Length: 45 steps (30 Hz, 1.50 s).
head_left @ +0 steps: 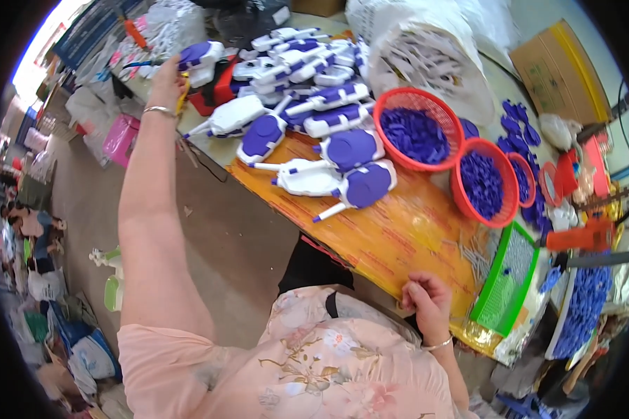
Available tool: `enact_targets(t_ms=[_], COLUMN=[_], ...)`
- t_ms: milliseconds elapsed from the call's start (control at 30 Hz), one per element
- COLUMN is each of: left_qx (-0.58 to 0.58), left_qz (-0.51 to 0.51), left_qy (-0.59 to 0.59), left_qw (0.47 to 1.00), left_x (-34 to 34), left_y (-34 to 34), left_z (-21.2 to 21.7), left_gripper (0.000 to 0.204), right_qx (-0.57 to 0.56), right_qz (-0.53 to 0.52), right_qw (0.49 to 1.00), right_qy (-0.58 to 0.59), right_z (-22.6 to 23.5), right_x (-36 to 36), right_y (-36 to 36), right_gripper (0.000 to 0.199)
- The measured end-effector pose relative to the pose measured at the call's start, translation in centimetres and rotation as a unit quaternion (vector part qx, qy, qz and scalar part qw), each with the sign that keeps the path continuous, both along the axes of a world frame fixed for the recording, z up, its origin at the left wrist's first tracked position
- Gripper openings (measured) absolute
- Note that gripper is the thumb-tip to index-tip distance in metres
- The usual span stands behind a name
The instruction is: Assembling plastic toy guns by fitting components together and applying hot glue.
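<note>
Two hands well apart over a bench of white-and-purple plastic parts.

Head view: the left hand (pixel 166 78) stretches far out to the bench's (pixel 391 237) far end, its grip closed around a yellow-handled tool (pixel 182 94) near the pile of white-and-purple housings (pixel 307 77). The right hand (pixel 426 302) rests at the near edge of the orange bench, fingers curled shut; whether it holds anything I cannot tell. Beside it lie a green tray (pixel 510 279) and red baskets (pixel 414 129) of purple pieces.

Single head-worn fisheye view, looking steeply down and forward over the wearer's chest onto the orange counter (pixel 398 237), close range; floor left of the counter, baskets right of it.
</note>
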<state>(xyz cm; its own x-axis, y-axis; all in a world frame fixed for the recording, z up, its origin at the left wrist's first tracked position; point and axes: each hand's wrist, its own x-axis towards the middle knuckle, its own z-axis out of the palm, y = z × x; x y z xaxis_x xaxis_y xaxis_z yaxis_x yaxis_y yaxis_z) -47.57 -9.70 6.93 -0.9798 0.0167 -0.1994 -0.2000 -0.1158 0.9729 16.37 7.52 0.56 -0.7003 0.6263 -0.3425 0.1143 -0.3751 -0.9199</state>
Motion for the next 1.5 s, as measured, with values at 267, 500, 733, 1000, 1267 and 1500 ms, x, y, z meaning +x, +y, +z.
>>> enact_targets(t_ms=[267, 500, 733, 1000, 1267, 1500], left_qx=[-0.168, -0.292, -0.432, -0.433, -0.154, -0.036], left_qz=[-0.075, -0.332, -0.307, -0.343, -0.51, -0.58], left_qy=[0.357, 0.523, 0.559, 0.496, 0.395, 0.388], left_qw=[0.916, 0.729, 0.638, 0.671, 0.748, 0.715], left_x=[19.0, 35.8, 38.4, 39.4, 43.0, 45.4], left_y=[2.9, 6.7, 8.8, 7.1, 6.1, 6.3], left_z=[0.8, -4.0, -6.0, -5.1, -4.2, -3.3], left_gripper=[0.015, 0.041, 0.069, 0.065, 0.043, 0.047], right_qx=[-0.001, -0.004, 0.036, 0.048, 0.111, 0.354], right_qz=[0.003, 0.009, 0.012, 0.023, -0.063, 0.095], right_qw=[1.0, 1.0, 0.999, 0.997, 0.989, 0.929], right_qy=[0.015, 0.027, 0.038, 0.054, 0.069, 0.052], right_z=[-0.4, -0.1, -0.5, -0.8, -0.7, 1.4], right_x=[-0.1, 0.0, 0.1, 0.4, 0.5, 2.8], right_y=[0.2, -0.1, -0.5, -0.3, -0.3, 1.8], right_gripper=[0.018, 0.019, 0.018, 0.019, 0.041, 0.076])
